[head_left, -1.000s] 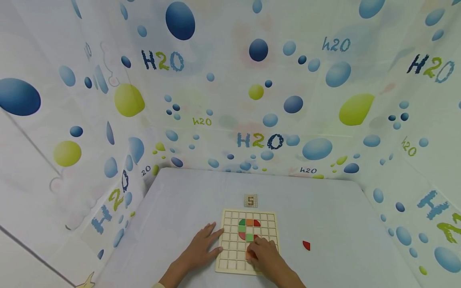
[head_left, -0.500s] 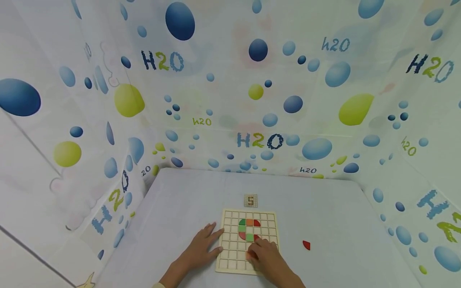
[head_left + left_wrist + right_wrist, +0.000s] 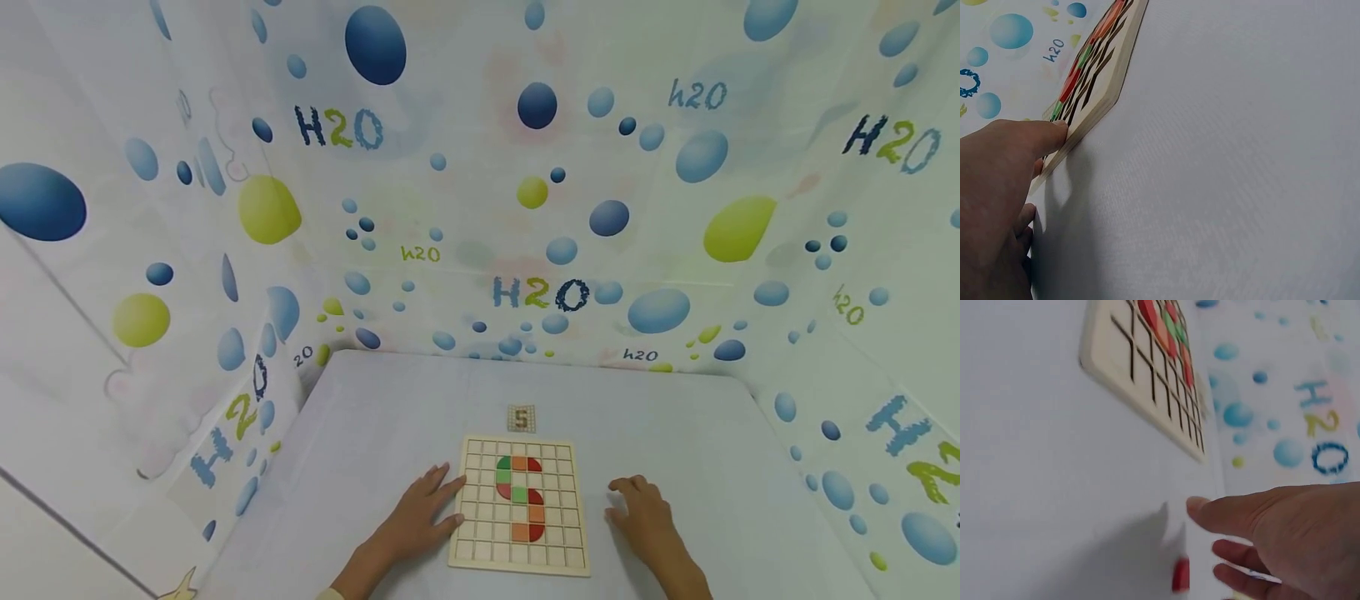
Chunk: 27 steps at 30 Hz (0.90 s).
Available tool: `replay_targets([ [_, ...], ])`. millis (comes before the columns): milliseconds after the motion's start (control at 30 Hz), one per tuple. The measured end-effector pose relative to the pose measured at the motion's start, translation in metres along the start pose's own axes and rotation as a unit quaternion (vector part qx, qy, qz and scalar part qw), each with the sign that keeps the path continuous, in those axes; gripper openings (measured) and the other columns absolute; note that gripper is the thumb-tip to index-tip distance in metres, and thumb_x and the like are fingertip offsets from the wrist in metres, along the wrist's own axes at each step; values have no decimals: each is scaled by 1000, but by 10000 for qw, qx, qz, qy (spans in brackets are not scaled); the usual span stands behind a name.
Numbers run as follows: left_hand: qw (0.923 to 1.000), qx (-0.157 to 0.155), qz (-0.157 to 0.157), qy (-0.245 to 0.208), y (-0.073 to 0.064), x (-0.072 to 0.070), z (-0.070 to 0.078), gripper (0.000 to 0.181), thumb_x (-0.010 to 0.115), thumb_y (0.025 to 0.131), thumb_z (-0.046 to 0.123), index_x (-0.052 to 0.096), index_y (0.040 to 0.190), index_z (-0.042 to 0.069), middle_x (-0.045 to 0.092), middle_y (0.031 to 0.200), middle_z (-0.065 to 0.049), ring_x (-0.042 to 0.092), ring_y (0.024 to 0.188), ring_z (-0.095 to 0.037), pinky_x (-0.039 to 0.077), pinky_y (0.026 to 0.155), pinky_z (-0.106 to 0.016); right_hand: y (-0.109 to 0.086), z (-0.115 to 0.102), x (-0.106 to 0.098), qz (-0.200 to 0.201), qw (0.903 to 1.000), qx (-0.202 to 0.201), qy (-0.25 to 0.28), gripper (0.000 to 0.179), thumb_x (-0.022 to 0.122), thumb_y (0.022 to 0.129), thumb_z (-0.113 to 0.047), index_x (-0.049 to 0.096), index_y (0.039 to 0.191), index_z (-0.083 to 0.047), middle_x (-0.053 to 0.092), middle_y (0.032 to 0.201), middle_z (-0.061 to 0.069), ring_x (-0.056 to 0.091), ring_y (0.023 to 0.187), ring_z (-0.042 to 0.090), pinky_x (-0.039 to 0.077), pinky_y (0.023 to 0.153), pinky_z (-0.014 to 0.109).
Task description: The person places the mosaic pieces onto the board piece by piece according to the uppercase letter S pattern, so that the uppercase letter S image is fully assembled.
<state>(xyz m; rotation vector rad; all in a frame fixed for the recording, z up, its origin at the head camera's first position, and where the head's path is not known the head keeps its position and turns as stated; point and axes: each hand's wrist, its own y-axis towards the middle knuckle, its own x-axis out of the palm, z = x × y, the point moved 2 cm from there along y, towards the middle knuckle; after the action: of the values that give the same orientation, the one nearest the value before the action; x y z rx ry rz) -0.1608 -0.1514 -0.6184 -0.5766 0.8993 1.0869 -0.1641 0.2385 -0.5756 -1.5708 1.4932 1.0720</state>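
A square wooden grid board (image 3: 480, 551) lies on the table, with red, green and orange quarter-round and square tiles (image 3: 520, 495) set in its cells in an S-like curve. My left hand (image 3: 412, 523) rests at the board's left edge, fingers spread, and in the left wrist view its thumb (image 3: 1047, 137) touches the rim. Right of the board, my right hand (image 3: 647, 521) hovers with fingers loosely bent and nothing between them. A loose red tile (image 3: 1180, 575) lies on the table near its fingertips in the right wrist view; the hand hides it in the head view.
A small gridded card (image 3: 521, 418) with a brown S-like figure lies just behind the board. The white tabletop (image 3: 390, 400) meets cloth walls (image 3: 465, 192) printed with blue and green drops and "H2O" at the back and sides.
My right hand has left the board and moved right, over the loose red tile. Orange and red tiles at the lower end of the curve are now uncovered. My left hand stays put.
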Motion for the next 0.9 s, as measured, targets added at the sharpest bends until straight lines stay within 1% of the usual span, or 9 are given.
replay_targets([
  [133,10000,-26,-7,29,0,-1,0,64,62,103,52,50,158,21,36,169,-18,30,157,-44,28,125,-65,-3,26,-13,-144,9993,304,-169,38,86,87,-13,68,119,-2,65,114,21,63,97,38,58,71,57],
  [200,10000,-19,3,44,0,-1,-1,64,62,103,52,50,158,21,36,169,-18,30,157,-44,29,125,-65,-3,36,-14,-265,9988,391,-152,37,85,87,-13,68,118,-1,64,114,22,64,99,39,59,70,58],
  [333,10000,-9,15,17,-1,-1,0,64,62,103,51,50,158,21,36,169,-19,31,156,-45,29,124,-67,-4,48,-12,-401,9976,555,109,27,82,90,-11,68,112,-3,64,113,19,64,100,38,59,73,58],
  [433,9999,-100,-29,-29,-1,0,-1,64,62,103,52,50,158,23,35,170,-17,29,158,-43,27,126,-65,-2,51,-10,-424,9969,621,245,25,81,90,-9,68,110,-1,65,111,18,63,100,37,59,80,61],
  [500,9998,-165,-59,-46,-1,1,-1,64,62,103,53,50,159,23,34,170,-16,29,158,-42,26,127,-64,-1,52,-8,-409,9970,584,307,28,82,89,-9,68,112,0,66,111,18,64,101,37,58,84,62],
  [600,9997,-228,-78,-65,-1,2,-1,65,63,102,53,50,159,24,34,171,-15,28,159,-40,25,128,-62,0,49,-5,-394,9971,507,400,31,83,89,-9,68,114,1,67,111,16,65,101,35,58,88,61],
  [700,9997,-227,-80,-64,-1,2,-1,64,63,102,52,50,159,23,34,171,-15,28,159,-41,26,128,-63,-1,47,-2,-381,9976,357,448,26,83,89,-8,70,110,-1,66,108,14,65,98,31,59,84,56],
  [800,9997,-207,-77,-59,-1,2,-1,64,63,103,52,50,159,24,34,171,-15,28,159,-41,26,127,-63,-1,45,0,-298,9987,186,361,19,81,91,-5,70,106,-4,64,105,11,65,95,27,60,80,50],
  [900,9998,-189,-80,-63,-1,1,0,64,62,103,52,49,159,24,34,171,-15,28,159,-41,26,127,-63,-2,44,0,-186,9995,57,268,18,80,91,-4,69,105,-4,64,103,10,64,93,25,59,79,47],
])
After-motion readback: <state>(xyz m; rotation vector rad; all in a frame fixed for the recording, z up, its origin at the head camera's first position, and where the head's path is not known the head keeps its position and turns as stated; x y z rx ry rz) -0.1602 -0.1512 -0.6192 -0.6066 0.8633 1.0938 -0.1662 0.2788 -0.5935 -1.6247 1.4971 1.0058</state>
